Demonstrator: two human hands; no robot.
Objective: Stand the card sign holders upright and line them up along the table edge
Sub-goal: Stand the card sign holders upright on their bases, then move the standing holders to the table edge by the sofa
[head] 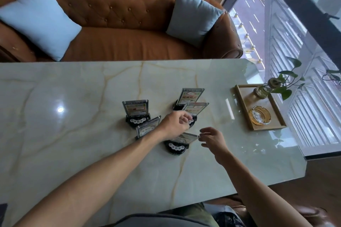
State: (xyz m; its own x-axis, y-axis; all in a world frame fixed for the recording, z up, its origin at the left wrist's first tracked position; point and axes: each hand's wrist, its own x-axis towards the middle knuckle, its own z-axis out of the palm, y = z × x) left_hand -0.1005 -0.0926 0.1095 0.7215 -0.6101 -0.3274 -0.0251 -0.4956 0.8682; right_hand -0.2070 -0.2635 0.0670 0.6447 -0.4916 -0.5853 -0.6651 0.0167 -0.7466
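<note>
Five card sign holders are clustered near the middle of the marble table [73,153]. The nearest holder [178,143] is tilted, its panel corner pinched by the fingers [201,135] of the right hand [214,139]. The left hand [175,125] is loosely curled above it; a grip cannot be told. A wooden tray [243,108] is seen well apart, rightward.

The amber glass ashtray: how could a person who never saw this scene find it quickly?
Start at the pale marble table and go to its end by the window, where a shallow wooden tray lies. The amber glass ashtray sits in the tray's nearer half. Its tray neighbour, a small glass vase, holds a leafy plant; the ashtray is low, round and empty.
</note>
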